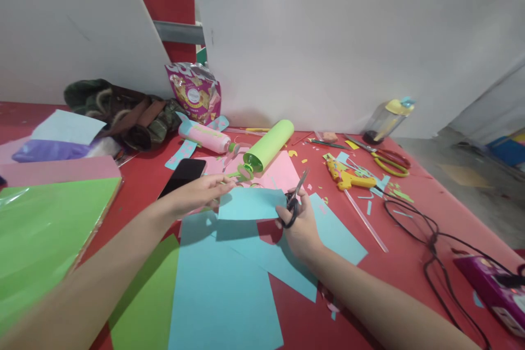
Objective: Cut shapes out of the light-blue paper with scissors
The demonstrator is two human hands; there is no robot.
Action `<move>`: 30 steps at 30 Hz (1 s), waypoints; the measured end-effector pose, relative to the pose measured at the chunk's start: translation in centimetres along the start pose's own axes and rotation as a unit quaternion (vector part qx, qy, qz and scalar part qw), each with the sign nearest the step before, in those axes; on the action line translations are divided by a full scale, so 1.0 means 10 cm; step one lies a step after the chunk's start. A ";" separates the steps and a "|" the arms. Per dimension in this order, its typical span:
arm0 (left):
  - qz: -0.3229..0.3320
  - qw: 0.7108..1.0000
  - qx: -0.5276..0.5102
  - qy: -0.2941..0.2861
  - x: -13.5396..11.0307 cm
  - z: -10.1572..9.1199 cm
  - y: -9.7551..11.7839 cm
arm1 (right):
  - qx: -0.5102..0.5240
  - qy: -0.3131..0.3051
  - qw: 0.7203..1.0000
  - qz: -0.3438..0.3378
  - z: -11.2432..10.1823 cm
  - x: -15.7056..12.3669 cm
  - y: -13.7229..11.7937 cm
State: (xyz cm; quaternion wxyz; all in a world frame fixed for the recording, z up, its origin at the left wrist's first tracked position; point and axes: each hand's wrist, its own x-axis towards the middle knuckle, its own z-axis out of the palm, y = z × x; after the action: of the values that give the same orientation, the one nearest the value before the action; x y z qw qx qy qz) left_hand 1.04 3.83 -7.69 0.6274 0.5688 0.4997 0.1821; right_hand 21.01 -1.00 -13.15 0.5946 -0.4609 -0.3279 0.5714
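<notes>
A small rectangle of light blue paper [250, 204] is held up above the table, casting a shadow on the sheets below. My left hand [207, 192] is closed on its left end. In my right hand [302, 224] is a pair of black-handled scissors [292, 208], blades pointing up and away; its thumb is at the paper's right end. Larger light blue sheets [223, 295] lie beneath both hands. Just beyond the paper rests a green paper-wrapped bottle [268, 145], lying on pink paper [287, 169]. A pink wrapped bottle [205, 136] lies to its left.
On the right are a yellow glue gun [348, 178] with a black cable [432, 238], red-and-yellow-handled scissors [389, 159] and a clear bottle [385, 120]. At left lie a phone [184, 175], a green paper pack [45, 235] and a camouflage bag [139, 120]. A snack bag [194, 93] stands behind.
</notes>
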 end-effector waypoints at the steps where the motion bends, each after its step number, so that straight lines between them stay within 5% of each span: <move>1: -0.010 1.000 -0.025 0.007 0.01 0.03 -0.01 | -0.001 0.004 1.000 -0.005 0.00 0.00 -0.01; 5: -0.062 0.987 -0.145 0.031 0.01 0.19 -0.04 | -0.005 0.013 1.000 -0.025 0.01 0.02 -0.05; 9: -0.051 0.980 -0.194 -0.017 0.02 0.30 -0.06 | -0.005 0.015 0.999 -0.034 0.01 0.03 -0.05; 19: -0.005 0.988 -0.140 0.065 0.02 0.38 -0.07 | 0.002 0.017 0.999 -0.033 -0.01 0.03 -0.03; 30: 0.013 0.990 -0.051 0.132 -0.06 0.14 0.04 | 0.065 -0.003 0.997 0.036 -0.01 0.03 -0.06</move>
State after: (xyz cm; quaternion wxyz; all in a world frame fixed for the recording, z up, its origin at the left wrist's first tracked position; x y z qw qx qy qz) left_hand 2.06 2.76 -7.24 0.5821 0.5134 0.5606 0.2888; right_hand 21.34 -0.63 -12.64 0.6012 -0.4310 -0.2749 0.6142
